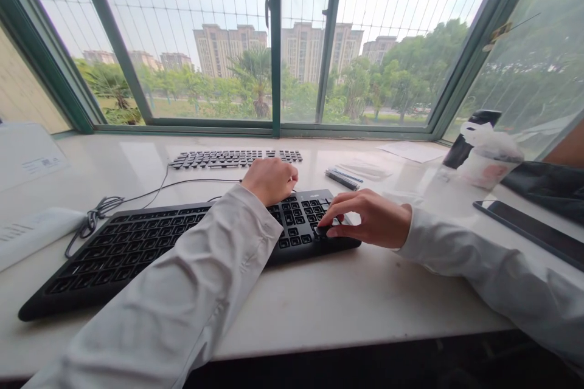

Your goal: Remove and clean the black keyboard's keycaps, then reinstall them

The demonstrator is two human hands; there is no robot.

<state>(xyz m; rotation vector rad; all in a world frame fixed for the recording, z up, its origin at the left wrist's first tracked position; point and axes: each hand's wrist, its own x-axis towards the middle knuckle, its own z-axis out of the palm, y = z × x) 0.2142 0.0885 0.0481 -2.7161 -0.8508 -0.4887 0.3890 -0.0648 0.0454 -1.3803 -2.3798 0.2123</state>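
Observation:
A black keyboard (137, 249) with bare key sockets lies slanted across the white sill. My right hand (371, 216) is over its number pad, thumb and fingers pinched on a small black keycap (322, 231). Whether that keycap is seated or loose I cannot tell. My left hand (270, 180) is curled closed above the keyboard's back edge, fingertips mostly hidden behind the hand. Just beyond it, black keycaps (219, 159) are laid out in keyboard-like rows on the sill.
A coiled black cable (98, 209) lies behind the keyboard's left side. At left are a white box (27, 155) and a white packet (39, 234). Dark slim sticks (342, 179), a phone (538, 228), a black bottle (458, 149) and a plastic cup (490, 164) occupy the right side.

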